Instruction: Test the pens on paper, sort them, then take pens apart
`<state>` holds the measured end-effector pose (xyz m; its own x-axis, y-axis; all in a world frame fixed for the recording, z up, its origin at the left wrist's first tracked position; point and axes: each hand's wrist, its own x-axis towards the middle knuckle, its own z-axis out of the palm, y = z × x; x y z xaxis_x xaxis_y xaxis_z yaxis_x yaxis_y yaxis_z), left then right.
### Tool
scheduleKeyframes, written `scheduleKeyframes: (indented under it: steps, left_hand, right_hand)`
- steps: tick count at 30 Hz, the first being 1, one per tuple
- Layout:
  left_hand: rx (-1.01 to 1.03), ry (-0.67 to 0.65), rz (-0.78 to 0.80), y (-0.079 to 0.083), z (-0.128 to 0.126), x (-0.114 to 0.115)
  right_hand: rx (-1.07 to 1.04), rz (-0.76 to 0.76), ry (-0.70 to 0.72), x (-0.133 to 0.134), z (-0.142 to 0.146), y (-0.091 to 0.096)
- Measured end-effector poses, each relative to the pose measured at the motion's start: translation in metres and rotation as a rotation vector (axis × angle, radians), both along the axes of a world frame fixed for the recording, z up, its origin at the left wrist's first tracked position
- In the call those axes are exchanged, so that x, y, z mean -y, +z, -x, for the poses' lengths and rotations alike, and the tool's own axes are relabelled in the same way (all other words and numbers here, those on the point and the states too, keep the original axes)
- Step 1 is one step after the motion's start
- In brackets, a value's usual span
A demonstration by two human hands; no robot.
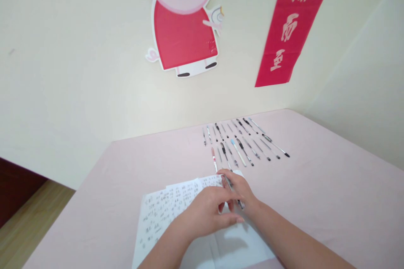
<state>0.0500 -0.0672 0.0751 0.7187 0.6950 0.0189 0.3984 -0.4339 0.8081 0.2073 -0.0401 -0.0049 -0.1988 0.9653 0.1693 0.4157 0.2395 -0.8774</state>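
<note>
My right hand [241,191] is closed around a slim pen [229,184], which slants from upper left to lower right over the paper. Beside its lower end is my left hand [210,210], thumb and forefinger apart with a gap between them. Whether the left fingertips touch the pen is hard to tell. Beneath both hands lie white sheets of paper [170,201], covered with rows of handwriting on the left. The lower right part of the paper, in the hands' shadow, looks blank.
Beyond the paper, several pens lie in two rows, among them a light blue one [238,152], a pink-capped one [213,159] and a black-capped one [276,146]. They rest on a pale pink tabletop [315,176]. Behind stands a wall with a cartoon pig cutout [186,35] and a red banner [290,29].
</note>
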Motion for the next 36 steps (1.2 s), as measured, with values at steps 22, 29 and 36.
scheduleKeyframes:
  steps: [22,29,36]
  left_hand:
    - [0.013,0.150,-0.104,-0.024,-0.014,0.000]
    - [-0.019,0.135,-0.087,-0.022,-0.012,0.001]
    - [-0.040,0.111,-0.132,-0.014,-0.008,-0.003]
  right_hand:
    - [0.077,-0.048,-0.065,-0.007,-0.002,-0.004]
    - [-0.059,0.101,-0.066,-0.007,-0.001,-0.007]
    - [-0.044,0.060,-0.077,-0.007,0.000,-0.006]
